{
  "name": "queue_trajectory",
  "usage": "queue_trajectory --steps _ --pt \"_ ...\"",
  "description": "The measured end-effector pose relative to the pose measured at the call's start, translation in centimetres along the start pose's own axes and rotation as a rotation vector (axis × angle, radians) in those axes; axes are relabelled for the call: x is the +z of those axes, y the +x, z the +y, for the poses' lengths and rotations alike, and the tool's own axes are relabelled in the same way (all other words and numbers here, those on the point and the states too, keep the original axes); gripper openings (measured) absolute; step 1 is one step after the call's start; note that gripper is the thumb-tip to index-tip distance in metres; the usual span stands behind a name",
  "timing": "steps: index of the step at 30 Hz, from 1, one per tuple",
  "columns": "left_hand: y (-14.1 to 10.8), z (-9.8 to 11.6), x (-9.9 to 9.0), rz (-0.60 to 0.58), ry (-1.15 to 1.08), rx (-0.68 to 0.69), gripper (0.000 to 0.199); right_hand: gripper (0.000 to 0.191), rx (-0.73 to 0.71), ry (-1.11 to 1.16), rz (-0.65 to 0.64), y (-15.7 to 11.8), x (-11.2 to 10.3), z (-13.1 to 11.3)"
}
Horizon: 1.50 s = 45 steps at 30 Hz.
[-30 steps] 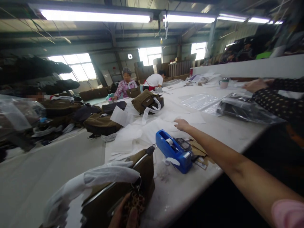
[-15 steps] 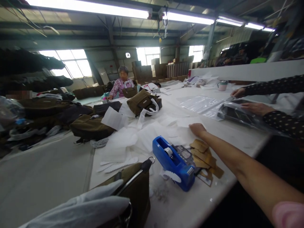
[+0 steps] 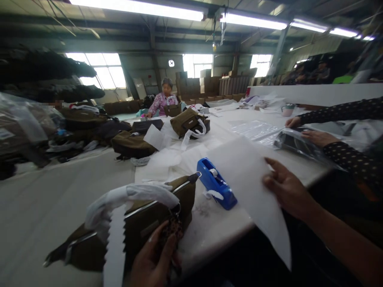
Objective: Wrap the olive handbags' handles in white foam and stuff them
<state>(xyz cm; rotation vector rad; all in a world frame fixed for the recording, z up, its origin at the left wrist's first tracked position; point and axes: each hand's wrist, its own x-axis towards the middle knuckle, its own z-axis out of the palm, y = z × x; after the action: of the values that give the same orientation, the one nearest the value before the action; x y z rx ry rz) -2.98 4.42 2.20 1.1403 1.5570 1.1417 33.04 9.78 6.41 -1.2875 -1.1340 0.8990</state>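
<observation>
R fingers (image 3: 275,166) hold sheet (image 3: 239,171) edge, L fingers (image 3: 167,248) w/ charm (image 3: 174,228).

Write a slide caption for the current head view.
Left hand on a leopard-patterned charm, right hand lifting white paper beside a blue tape dispenser.

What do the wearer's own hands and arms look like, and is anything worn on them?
The left hand and right hand are both ungloved, five-fingered human hands. The right forearm is bare, with no sleeve in view; the left forearm is out of frame. The dark, pale-dotted sleeves belong to another person.
</observation>
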Motion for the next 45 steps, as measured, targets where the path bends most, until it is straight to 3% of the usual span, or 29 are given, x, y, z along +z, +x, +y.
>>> queue_trajectory --steps 3,5,10,15,18,21,25,28,32,40,45 --pt "-0.3 1.0 -0.3 -0.107 -0.013 -0.015 0.056 0.05 0.267 0.014 -0.253 -6.2 2.5 1.2" --pt "-0.4 1.4 -0.5 -0.125 -0.023 0.009 0.053 0.047 0.401 0.023 -0.384 -9.0 3.9 2.7" --pt "-1.1 2.2 -1.1 -0.147 0.068 0.093 0.049 0.061 0.473 0.109 -0.51 -12.1 6.7 6.6" --pt "-2.3 3.0 -1.3 -0.006 0.33 0.234 0.042 0.065 0.485 0.255 -0.544 -12.6 9.4 9.5" --pt "-2.9 3.5 -1.3 0.126 0.491 0.351 0.038 0.064 0.496 0.321 -0.553 -12.6 10.9 10.4" --pt "-3.2 3.9 -1.3 0.186 0.548 0.396 0.038 0.061 0.501 0.395 -0.579 -12.8 12.0 11.0" --pt "-3.4 3.6 -0.8 0.067 0.363 0.257 0.042 0.054 0.483 0.482 -0.562 -13.1 13.6 11.1" --pt "-3.5 2.0 0.0 -0.049 0.114 0.115 0.047 0.051 0.456 0.539 -0.563 -13.0 14.9 10.5" --pt "-3.5 -0.3 1.0 -0.09 -0.099 0.01 0.05 0.05 0.491 0.638 -0.635 -12.4 16.4 8.9" --pt "-3.8 -1.8 1.9 -0.078 -0.1 0.047 0.052 0.05 0.561 0.773 -0.525 -11.2 18.7 6.4" --pt "-3.9 -2.8 2.5 -0.131 -0.172 -0.034 0.055 0.052 0.514 0.753 -0.584 -11.4 19.2 5.6"
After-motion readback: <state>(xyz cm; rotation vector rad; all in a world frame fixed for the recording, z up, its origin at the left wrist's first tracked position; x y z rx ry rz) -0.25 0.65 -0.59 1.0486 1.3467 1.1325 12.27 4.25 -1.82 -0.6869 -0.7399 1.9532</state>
